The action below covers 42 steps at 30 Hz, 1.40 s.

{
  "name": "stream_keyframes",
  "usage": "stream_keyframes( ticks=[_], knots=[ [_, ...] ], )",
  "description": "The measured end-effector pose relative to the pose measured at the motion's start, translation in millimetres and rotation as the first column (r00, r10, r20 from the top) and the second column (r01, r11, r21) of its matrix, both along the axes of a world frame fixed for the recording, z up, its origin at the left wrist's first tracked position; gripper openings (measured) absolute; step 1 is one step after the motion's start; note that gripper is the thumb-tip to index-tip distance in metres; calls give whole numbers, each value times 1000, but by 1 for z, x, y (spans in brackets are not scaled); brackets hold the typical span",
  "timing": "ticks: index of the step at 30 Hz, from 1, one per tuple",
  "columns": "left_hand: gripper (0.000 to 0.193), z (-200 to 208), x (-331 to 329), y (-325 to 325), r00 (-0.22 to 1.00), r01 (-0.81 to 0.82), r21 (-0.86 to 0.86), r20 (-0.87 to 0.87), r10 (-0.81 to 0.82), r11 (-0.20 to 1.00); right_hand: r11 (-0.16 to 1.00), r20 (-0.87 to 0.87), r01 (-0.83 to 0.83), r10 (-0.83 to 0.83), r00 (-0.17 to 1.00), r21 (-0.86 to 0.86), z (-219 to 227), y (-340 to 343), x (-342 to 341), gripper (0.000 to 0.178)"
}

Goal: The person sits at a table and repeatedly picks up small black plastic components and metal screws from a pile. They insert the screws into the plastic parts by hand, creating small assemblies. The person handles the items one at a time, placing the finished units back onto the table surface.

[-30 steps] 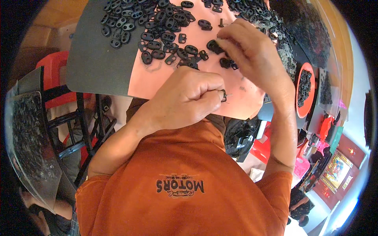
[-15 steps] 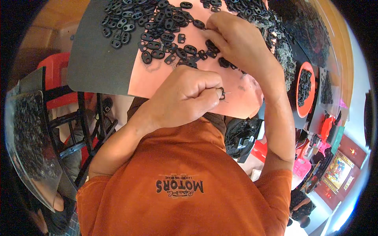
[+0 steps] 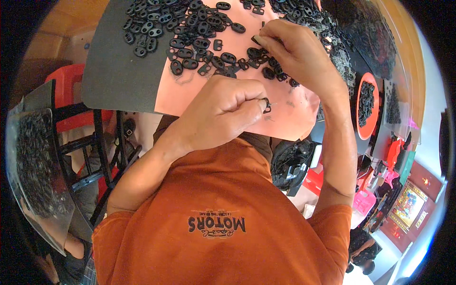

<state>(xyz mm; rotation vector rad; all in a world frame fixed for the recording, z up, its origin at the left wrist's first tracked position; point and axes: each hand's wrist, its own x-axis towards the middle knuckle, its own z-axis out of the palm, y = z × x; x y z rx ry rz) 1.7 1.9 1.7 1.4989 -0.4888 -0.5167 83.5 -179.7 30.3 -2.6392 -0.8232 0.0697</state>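
My left hand (image 3: pixel 223 111) is closed over the near part of the pink sheet (image 3: pixel 285 116). Between its thumb and forefinger is a small black cord lock plunger (image 3: pixel 267 106), with a thin spring beside it. Farther off and to the right, my right hand (image 3: pixel 299 54) pinches a small black plastic piece (image 3: pixel 256 40), mostly hidden by the fingertips. Oval two-hole cord lock shells (image 3: pixel 190 64) and loose plungers (image 3: pixel 217 45) lie scattered between and beyond the hands.
A dark grey board (image 3: pixel 118 83) extends under the sheet at the left. Heaped clear springs (image 3: pixel 344 71) lie right of my right forearm. Farther right is a red tray (image 3: pixel 365 121) of black parts. A red chair (image 3: pixel 66 90) and another person's arm (image 3: pixel 73 244) are at the left.
My right hand has shifted slightly right and nearer, away from an oval shell, with a dark piece now showing at its fingertips. My left hand keeps its pinch almost in place.
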Motion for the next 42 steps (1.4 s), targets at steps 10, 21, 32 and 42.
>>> stream_keyframes(
  ticks=[10,21,32,42],
  knots=[
    [16,0,0,-1,1000,8,6,11,-8,1000,999,55,-22,20,998,47,15,29,4,18],
    [23,-4,-4,-8,992,-109,-114,51,115,988,995,-79,-96,95,992,-16,19,29,9,23],
    [17,1,-2,-1,998,-19,-16,-67,18,1000,992,50,-100,97,994,78,1,28,4,14],
    [17,-4,-8,-2,956,-269,-284,-198,218,920,805,-346,194,15,938,560,8,16,-66,14]
  ],
)
